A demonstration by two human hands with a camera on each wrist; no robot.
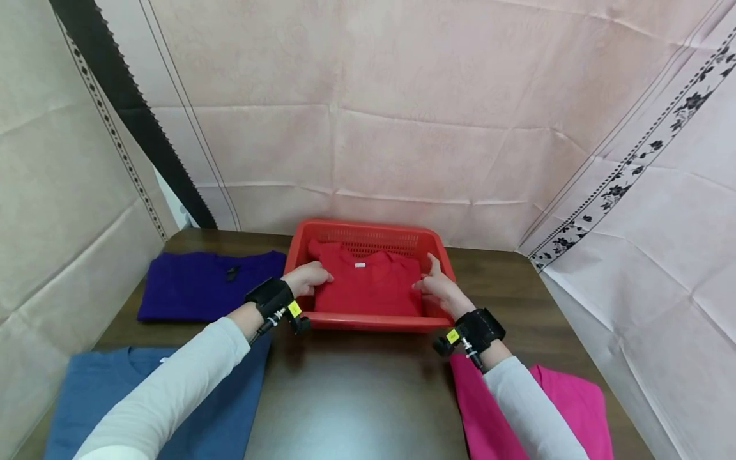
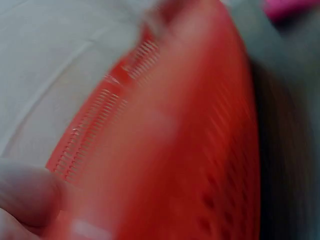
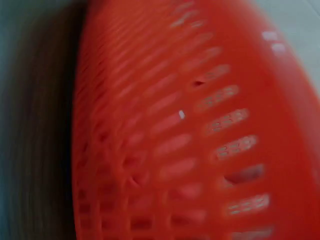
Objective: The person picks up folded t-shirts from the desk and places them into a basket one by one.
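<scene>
Along the counter's (image 1: 356,390) far edge, reaching into a red basket (image 1: 362,324) to either side of a folded red shirt (image 1: 368,291) lying inside, with fingers of the right hand (image 1: 441,287) spread apart and those of the left hand (image 1: 307,277) too indistinct to tell whether pinching.

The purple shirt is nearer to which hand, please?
Left. The left hand is just right of the purple shirt; the right hand is farther off, at the right of the red shirt.
</scene>
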